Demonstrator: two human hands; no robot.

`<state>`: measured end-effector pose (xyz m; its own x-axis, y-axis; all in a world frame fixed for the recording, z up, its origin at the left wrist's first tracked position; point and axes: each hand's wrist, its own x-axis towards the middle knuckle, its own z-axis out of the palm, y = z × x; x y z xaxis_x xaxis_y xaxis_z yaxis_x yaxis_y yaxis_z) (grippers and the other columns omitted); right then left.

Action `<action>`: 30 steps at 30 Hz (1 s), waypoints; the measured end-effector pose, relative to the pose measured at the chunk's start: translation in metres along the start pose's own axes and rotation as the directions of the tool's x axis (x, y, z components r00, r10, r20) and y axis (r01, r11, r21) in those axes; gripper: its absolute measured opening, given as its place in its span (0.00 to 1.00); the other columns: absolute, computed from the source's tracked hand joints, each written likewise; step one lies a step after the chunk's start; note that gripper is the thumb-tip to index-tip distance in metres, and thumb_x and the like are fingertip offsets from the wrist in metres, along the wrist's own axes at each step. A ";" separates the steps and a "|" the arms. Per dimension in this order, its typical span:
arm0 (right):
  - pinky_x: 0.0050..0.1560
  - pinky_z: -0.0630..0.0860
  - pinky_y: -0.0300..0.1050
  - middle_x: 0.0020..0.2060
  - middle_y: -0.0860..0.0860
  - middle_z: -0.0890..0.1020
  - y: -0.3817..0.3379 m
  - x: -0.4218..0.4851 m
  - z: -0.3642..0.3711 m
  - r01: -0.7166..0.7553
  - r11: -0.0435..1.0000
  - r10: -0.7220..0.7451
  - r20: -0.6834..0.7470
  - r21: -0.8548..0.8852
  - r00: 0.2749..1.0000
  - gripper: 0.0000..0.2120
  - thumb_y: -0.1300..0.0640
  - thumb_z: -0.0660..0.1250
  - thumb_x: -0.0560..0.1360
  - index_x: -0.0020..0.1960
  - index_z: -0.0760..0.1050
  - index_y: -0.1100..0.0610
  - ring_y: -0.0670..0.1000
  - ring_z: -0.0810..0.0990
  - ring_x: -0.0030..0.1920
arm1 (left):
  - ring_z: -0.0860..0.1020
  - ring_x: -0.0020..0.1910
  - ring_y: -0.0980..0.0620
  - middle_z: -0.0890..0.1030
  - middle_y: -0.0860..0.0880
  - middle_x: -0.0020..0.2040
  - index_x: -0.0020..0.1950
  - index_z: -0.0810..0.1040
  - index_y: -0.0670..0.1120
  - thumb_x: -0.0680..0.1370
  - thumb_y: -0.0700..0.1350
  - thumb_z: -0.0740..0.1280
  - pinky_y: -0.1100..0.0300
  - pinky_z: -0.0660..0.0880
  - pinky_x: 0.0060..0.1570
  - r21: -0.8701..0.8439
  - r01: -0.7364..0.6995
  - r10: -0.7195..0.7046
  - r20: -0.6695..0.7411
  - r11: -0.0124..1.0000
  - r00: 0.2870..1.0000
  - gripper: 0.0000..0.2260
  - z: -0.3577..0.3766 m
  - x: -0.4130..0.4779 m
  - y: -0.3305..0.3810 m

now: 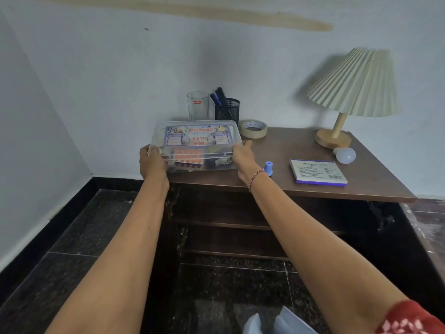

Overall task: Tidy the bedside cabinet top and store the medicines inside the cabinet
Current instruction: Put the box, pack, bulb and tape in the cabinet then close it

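The left hand [153, 162] and right hand [243, 154] clasp the ends of the clear plastic medicine box [196, 141] at the left of the dark wooden cabinet top [289, 150]; storing it likely calls for a level lift down to an open shelf [224, 225].

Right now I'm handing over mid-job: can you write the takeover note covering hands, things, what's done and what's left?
Hands: left hand grips the first aid box at its left end; right hand grips its right end.
Box: lid shut, medicine strips inside, at the left end of the cabinet top. I cannot tell whether it is lifted.
Behind it: glass, pen holder, tape. To its right: blue cap, flat box, bulb, lamp.
Done: medicines boxed.
Left: set the box on a shelf below, then tidy the rest.
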<state>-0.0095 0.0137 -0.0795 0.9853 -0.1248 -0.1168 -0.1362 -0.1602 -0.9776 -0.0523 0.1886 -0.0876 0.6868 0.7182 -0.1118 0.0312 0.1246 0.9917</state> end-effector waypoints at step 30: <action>0.33 0.80 0.47 0.45 0.52 0.78 0.000 -0.135 -0.062 -0.337 0.927 0.259 0.365 0.165 0.894 0.16 0.58 0.54 0.82 0.69 0.60 0.52 0.51 0.80 0.40 | 0.81 0.45 0.50 0.82 0.48 0.49 0.59 0.78 0.49 0.80 0.47 0.55 0.54 0.79 0.51 -0.093 0.113 -0.124 -0.126 0.989 0.984 0.15 -0.086 -0.129 0.027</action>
<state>-0.1489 -0.0305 -0.0530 0.8832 0.2047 -0.4219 -0.4408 0.0554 -0.8959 -0.2027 0.1578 -0.0521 0.5803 0.7779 -0.2410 0.0405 0.2680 0.9626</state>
